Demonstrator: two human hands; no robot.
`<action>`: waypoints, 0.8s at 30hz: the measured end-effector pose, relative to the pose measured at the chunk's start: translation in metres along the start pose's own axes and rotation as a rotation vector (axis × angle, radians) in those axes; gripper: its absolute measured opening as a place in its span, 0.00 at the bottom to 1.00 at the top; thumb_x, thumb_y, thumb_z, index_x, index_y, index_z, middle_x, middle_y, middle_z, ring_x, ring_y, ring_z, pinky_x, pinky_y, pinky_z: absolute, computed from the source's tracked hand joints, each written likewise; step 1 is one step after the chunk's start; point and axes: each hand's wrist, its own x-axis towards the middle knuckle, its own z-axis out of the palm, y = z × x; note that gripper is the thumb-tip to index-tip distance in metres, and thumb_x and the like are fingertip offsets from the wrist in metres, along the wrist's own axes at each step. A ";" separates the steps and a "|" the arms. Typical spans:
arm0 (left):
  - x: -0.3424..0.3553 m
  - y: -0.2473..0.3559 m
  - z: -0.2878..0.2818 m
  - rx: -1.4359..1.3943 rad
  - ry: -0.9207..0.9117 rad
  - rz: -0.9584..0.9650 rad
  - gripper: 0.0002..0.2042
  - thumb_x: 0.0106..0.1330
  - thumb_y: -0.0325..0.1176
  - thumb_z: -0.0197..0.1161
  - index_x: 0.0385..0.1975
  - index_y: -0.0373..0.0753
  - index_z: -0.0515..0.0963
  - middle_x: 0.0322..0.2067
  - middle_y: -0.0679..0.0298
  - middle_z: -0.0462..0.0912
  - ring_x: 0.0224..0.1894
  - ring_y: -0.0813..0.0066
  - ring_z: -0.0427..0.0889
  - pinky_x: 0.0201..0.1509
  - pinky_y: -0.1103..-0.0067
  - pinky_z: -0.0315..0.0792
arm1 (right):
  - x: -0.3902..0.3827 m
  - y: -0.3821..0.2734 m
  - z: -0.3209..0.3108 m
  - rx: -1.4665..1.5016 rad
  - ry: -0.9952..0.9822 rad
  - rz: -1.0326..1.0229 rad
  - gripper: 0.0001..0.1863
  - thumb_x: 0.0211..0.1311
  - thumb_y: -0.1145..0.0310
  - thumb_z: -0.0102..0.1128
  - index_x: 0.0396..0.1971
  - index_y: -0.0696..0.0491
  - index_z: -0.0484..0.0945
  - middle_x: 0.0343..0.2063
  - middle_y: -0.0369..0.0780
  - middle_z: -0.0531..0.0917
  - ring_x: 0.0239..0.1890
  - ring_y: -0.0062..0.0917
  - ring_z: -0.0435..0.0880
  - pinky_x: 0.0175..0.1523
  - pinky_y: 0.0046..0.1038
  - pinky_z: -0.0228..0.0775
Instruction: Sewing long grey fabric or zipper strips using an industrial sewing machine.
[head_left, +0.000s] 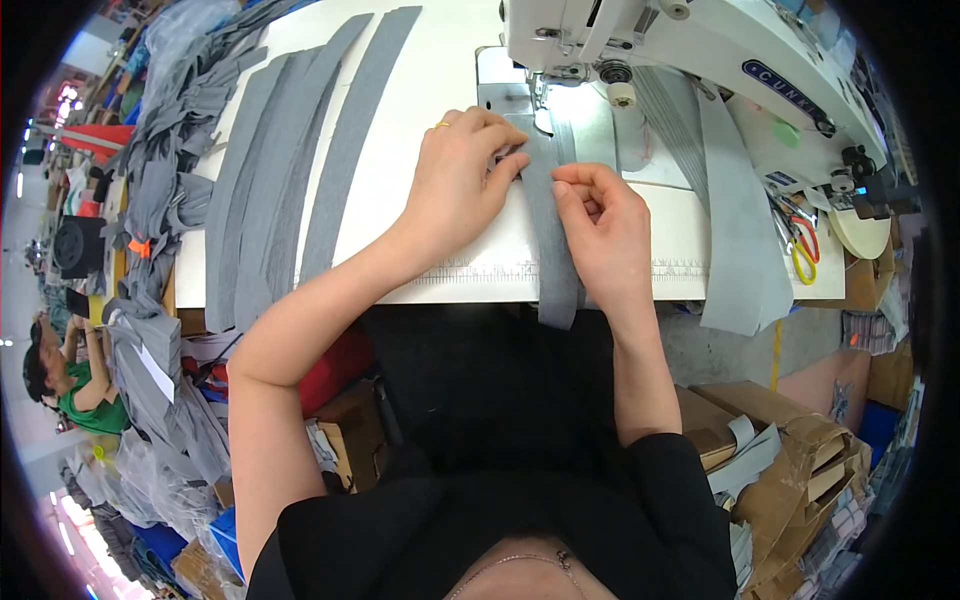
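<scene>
A grey fabric strip (548, 235) runs from under the presser foot (542, 120) of a white sewing machine (690, 50) toward me and droops over the table's front edge. At its left edge, close to the foot, my left hand (462, 172) is closed on the cloth, thumb and fingers curled together. My right hand (608, 225) pinches the strip's right edge a little nearer to me, its other fingers folded in. The fingertips partly hide the edges they hold.
More grey strips (285, 180) lie on the white table (430, 250) at left. Right of the machine hang lighter strips (740, 220), near yellow- and red-handled scissors (803, 245). Fabric heaps (180, 130) line the left; cardboard boxes (800, 450) stand lower right. Another person (85, 385) works far left.
</scene>
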 end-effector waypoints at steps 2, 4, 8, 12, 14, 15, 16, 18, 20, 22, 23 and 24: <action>-0.004 0.002 0.000 0.035 0.003 0.039 0.11 0.66 0.30 0.69 0.45 0.34 0.86 0.47 0.56 0.83 0.52 0.56 0.78 0.55 0.65 0.69 | -0.001 -0.005 -0.001 -0.057 0.018 0.012 0.09 0.70 0.71 0.62 0.43 0.60 0.82 0.30 0.43 0.88 0.29 0.28 0.85 0.38 0.30 0.77; -0.005 0.004 0.002 0.062 0.003 0.083 0.12 0.66 0.31 0.68 0.47 0.34 0.86 0.50 0.57 0.82 0.54 0.57 0.77 0.56 0.65 0.68 | 0.000 -0.004 -0.001 -0.120 0.043 0.027 0.09 0.69 0.70 0.64 0.43 0.59 0.83 0.31 0.43 0.87 0.32 0.30 0.86 0.39 0.31 0.77; -0.005 0.005 0.003 0.117 -0.039 0.091 0.15 0.70 0.30 0.65 0.54 0.34 0.84 0.53 0.58 0.81 0.57 0.58 0.76 0.59 0.65 0.67 | 0.008 0.000 0.009 -0.454 0.203 -0.304 0.10 0.66 0.67 0.69 0.41 0.57 0.83 0.36 0.42 0.84 0.42 0.37 0.82 0.46 0.37 0.75; -0.006 -0.001 0.010 0.045 -0.011 0.074 0.15 0.71 0.28 0.63 0.55 0.34 0.83 0.54 0.58 0.81 0.57 0.57 0.76 0.61 0.66 0.67 | 0.014 0.000 0.018 -0.545 0.200 -0.292 0.12 0.64 0.65 0.70 0.40 0.57 0.83 0.36 0.42 0.83 0.41 0.38 0.80 0.47 0.39 0.73; -0.007 -0.003 0.009 0.020 -0.011 0.062 0.15 0.71 0.27 0.63 0.55 0.34 0.83 0.54 0.58 0.81 0.57 0.57 0.77 0.61 0.66 0.67 | 0.017 0.002 0.021 -0.575 0.209 -0.313 0.12 0.64 0.64 0.70 0.40 0.57 0.83 0.36 0.42 0.83 0.41 0.38 0.79 0.46 0.39 0.73; -0.008 -0.003 0.009 -0.004 -0.014 0.048 0.15 0.71 0.27 0.63 0.55 0.35 0.83 0.54 0.58 0.82 0.57 0.57 0.77 0.61 0.67 0.67 | 0.018 0.002 0.022 -0.603 0.216 -0.331 0.12 0.64 0.64 0.70 0.40 0.57 0.83 0.36 0.42 0.83 0.40 0.38 0.79 0.46 0.39 0.73; -0.008 -0.004 0.008 -0.005 -0.014 0.045 0.15 0.71 0.27 0.63 0.55 0.35 0.83 0.54 0.58 0.82 0.57 0.57 0.77 0.61 0.67 0.67 | 0.019 0.003 0.023 -0.604 0.213 -0.330 0.12 0.64 0.64 0.70 0.40 0.57 0.83 0.36 0.42 0.83 0.40 0.38 0.79 0.46 0.39 0.73; -0.007 -0.005 0.009 -0.008 -0.010 0.079 0.15 0.70 0.26 0.63 0.55 0.35 0.83 0.55 0.58 0.81 0.58 0.57 0.76 0.61 0.66 0.67 | 0.021 0.003 0.024 -0.647 0.292 -0.392 0.11 0.65 0.64 0.69 0.39 0.57 0.83 0.36 0.42 0.83 0.40 0.38 0.79 0.46 0.39 0.72; -0.008 -0.002 0.008 -0.012 -0.016 0.068 0.15 0.70 0.25 0.63 0.56 0.35 0.83 0.56 0.57 0.80 0.59 0.57 0.75 0.61 0.66 0.67 | 0.023 0.003 0.025 -0.632 0.259 -0.347 0.11 0.65 0.64 0.69 0.39 0.57 0.83 0.36 0.42 0.83 0.40 0.38 0.79 0.46 0.39 0.72; -0.010 0.001 0.007 -0.013 -0.021 0.055 0.15 0.70 0.25 0.62 0.56 0.35 0.83 0.57 0.56 0.79 0.59 0.56 0.75 0.62 0.66 0.67 | 0.025 0.001 0.025 -0.614 0.225 -0.303 0.11 0.65 0.65 0.69 0.38 0.57 0.84 0.36 0.42 0.84 0.40 0.38 0.79 0.46 0.39 0.72; -0.010 0.001 0.007 -0.008 -0.026 0.052 0.16 0.70 0.25 0.62 0.57 0.36 0.83 0.58 0.56 0.78 0.60 0.56 0.74 0.63 0.65 0.67 | 0.026 0.000 0.026 -0.579 0.194 -0.254 0.11 0.65 0.64 0.69 0.39 0.57 0.84 0.36 0.42 0.84 0.41 0.38 0.79 0.46 0.39 0.73; -0.010 0.001 0.007 -0.004 -0.031 0.050 0.17 0.70 0.25 0.62 0.58 0.36 0.82 0.59 0.55 0.77 0.61 0.55 0.73 0.63 0.65 0.66 | 0.026 -0.002 0.026 -0.545 0.164 -0.204 0.11 0.65 0.64 0.69 0.40 0.57 0.84 0.36 0.42 0.84 0.41 0.38 0.80 0.46 0.38 0.73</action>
